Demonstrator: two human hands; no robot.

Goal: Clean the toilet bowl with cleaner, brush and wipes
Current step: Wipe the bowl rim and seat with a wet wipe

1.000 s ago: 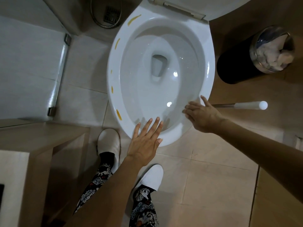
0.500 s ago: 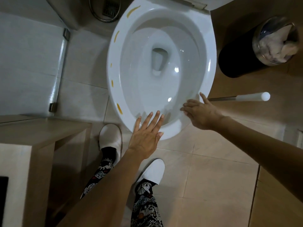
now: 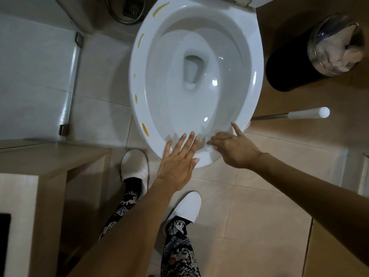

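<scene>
Slightly nearer the left hand [image 3: 177, 162], the right hand [image 3: 233, 148] is held empty, fingers extended like the left's, at the bowl [image 3: 137, 108] front rim; the brush handle [image 3: 299, 114] lies horizontally, right of it.

Flat hands [image 3: 203, 154] over toilet bowl [image 3: 137, 108]

Left hand [image 3: 176, 163]: we hold it flat, back up, fingers straight and slightly spread, empty.
Right hand [image 3: 235, 147]: we reach it in from the right, fingers loosely extended, thumb raised, empty.
Arms: both bare and stretched forward.
</scene>
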